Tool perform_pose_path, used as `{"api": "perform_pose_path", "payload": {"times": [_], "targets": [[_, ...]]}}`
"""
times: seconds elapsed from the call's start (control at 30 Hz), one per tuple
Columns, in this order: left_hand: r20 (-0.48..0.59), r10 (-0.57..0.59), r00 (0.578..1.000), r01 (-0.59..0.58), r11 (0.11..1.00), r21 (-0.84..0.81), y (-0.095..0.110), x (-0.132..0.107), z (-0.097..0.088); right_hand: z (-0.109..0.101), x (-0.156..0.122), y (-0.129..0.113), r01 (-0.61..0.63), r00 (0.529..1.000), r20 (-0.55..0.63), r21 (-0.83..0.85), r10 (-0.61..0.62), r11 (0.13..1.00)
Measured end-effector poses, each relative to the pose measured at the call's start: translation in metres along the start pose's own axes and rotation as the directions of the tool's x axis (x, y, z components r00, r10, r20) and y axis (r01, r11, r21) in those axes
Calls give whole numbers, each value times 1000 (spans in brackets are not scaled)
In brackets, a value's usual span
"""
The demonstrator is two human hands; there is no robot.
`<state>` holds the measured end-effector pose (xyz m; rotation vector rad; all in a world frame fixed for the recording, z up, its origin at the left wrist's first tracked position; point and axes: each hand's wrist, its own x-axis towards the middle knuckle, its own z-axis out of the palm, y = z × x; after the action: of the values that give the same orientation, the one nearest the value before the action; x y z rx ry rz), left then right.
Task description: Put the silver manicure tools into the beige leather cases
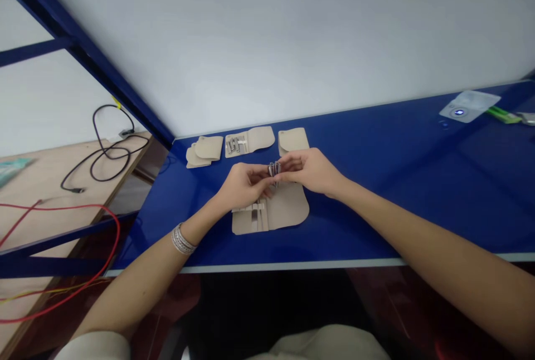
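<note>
Both my hands meet above the blue table, and a small bunch of steel manicure tools [274, 169] stands pinched between my left hand [244, 184] and my right hand [309, 170]. Directly below lies an open beige manicure case [288, 212], partly covered by my hands, with several slim steel tools in its slots. Farther away are a folded beige case [207, 151], an open case holding steel tools [249, 141], and another beige case [293, 141], its lower part hidden behind my right hand. Several bracelets [181, 239] circle my left wrist.
The blue table [397, 193] meets a white wall at the back, and its pale front edge runs near me. At the upper right lie a clear plastic sleeve [470, 106] and a green object [504, 116]. A blue metal frame, black cable and red wire lie left.
</note>
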<state>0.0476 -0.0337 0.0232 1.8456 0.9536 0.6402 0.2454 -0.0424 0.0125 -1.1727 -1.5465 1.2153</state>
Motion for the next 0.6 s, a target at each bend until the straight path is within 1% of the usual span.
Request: {"api": "perform_pose_path", "payload": {"times": [0.6], "targets": [[3,14,1000,-14,998,57,2,-3,1,0,-2,-5,-49,999,-1,22,49,999]]}}
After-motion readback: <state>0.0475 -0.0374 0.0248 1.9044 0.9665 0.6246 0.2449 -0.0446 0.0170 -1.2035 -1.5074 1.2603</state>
